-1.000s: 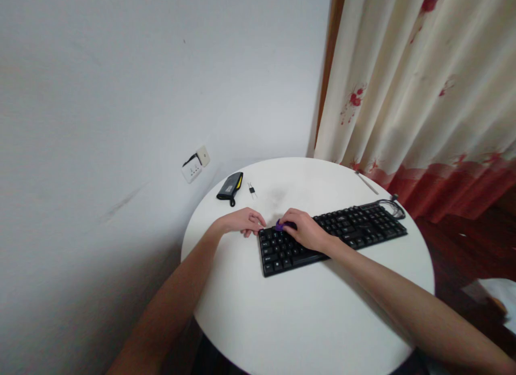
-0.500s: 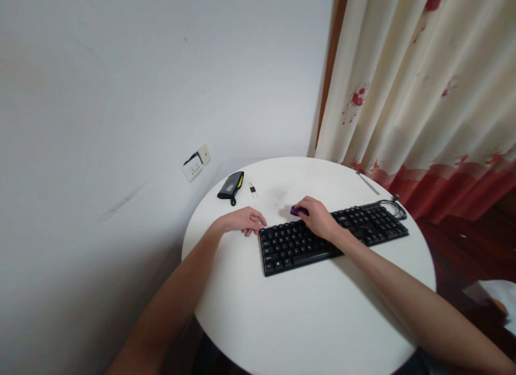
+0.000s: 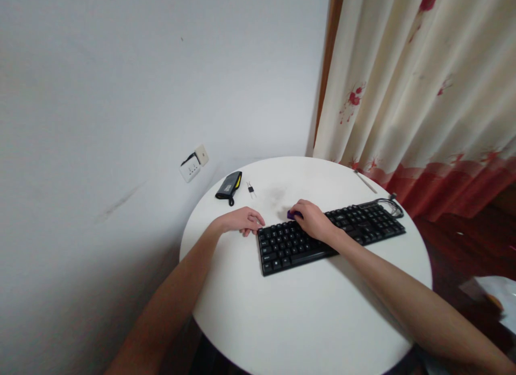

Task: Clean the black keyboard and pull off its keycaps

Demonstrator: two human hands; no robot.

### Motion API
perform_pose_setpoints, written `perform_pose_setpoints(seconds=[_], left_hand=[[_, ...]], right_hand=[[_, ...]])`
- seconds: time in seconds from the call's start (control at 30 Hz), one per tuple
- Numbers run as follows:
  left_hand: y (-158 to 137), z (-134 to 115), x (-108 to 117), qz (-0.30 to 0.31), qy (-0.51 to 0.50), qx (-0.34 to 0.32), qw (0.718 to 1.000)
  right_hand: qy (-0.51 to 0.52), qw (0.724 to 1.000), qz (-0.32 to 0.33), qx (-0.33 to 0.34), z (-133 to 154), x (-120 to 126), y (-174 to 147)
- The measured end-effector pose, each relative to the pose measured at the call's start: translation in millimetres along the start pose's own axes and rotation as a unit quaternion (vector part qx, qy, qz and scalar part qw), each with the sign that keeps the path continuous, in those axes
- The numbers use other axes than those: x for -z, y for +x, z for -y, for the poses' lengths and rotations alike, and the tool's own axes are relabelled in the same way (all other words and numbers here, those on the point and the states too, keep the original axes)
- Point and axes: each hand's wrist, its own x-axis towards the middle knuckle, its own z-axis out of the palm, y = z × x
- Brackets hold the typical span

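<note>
The right hand (image 3: pixel 313 220) pinches a small purple block (image 3: pixel 291 214) at the far edge of the keyboard (image 3: pixel 284 247); the left hand (image 3: pixel 241 220), fingers loosely open, rests at its corner. Apparently it's mid-rub; another stroke calls for keeping the keyboard steady.

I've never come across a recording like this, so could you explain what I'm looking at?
There is no machine here: these are a person's own bare hands, seen from a camera worn on the head, looking forward and down. The right hand holds a small purple object, partly hidden, at the far side of a black keyboard. The left hand is by the keyboard's far left corner, holding nothing visible. The round white table also bears a dark pouch, a small black piece and a thin stick.
</note>
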Motion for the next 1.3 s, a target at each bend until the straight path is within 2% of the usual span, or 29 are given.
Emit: perform_pose_setpoints(seconds=[0.1, 0.23, 0.3, 0.4, 0.47, 0.6, 0.67, 0.73, 0.87, 1.0, 1.07, 1.13, 1.23, 1.3], left_hand=[[-0.9, -1.0, -0.5, -0.002, 0.002, 0.002, 1.0], [-1.8, -0.7, -0.6, -0.002, 0.0, -0.002, 1.0], [-1.8, -0.3, -0.5, -0.001, -0.001, -0.002, 1.0], [-1.6, 0.2, -0.3, 0.0, -0.002, -0.001, 1.0], [-1.4, 0.4, -0.2, 0.001, -0.002, -0.001, 1.0], [-0.8, 1.0, 0.1, 0.0, 0.0, -0.002, 1.0], [-0.5, 1.2, 0.4, 0.0, 0.0, 0.002, 1.0], [-0.3, 1.1, 0.4, 0.0, 0.0, 0.006, 1.0], [-0.6, -0.1, 0.1, 0.0, 0.001, -0.002, 1.0], [0.0, 0.5, 0.1, 0.001, 0.001, -0.002, 1.0], [1.0, 1.9, 0.4, 0.003, -0.002, -0.002, 1.0], [2.1, 3.3, 0.9, 0.004, -0.003, 0.001, 1.0], [2.6, 4.0, 1.3, 0.006, -0.002, 0.006, 1.0], [2.1, 3.3, 1.2, 0.005, 0.0, 0.003, 1.0]], right_hand=[[-0.035, 0.997, -0.036, -0.053, -14.9, 7.8, 2.4], [-0.004, 0.997, -0.048, -0.054, -22.0, 17.8, 3.3], [0.036, 0.999, -0.025, -0.025, -17.9, 19.9, 2.2], [0.089, 0.994, 0.05, 0.031, -10.9, 20.3, 0.1], [0.081, 0.993, 0.08, 0.043, -11.3, 19.7, -0.2], [-0.022, 0.999, 0.032, -0.032, -23.5, 19.7, 2.0], [-0.027, 0.998, 0.011, -0.052, -26.4, 20.7, 2.7], [0.02, 0.999, 0.016, -0.027, -22.9, 21.4, 2.2], [0.1, 0.99, 0.079, 0.055, -7.9, 18.3, -0.1], [0.03, 0.998, 0.044, 0.026, -1.2, 14.1, -0.3], [0.029, 0.999, 0.038, 0.024, 2.3, 14.3, -0.9], [0.076, 0.992, 0.08, 0.058, 8.4, 15.4, -2.7], [0.141, 0.969, 0.169, 0.116, 18.1, 16.5, -5.6], [0.127, 0.969, 0.175, 0.12, 19.8, 16.9, -6.1]])
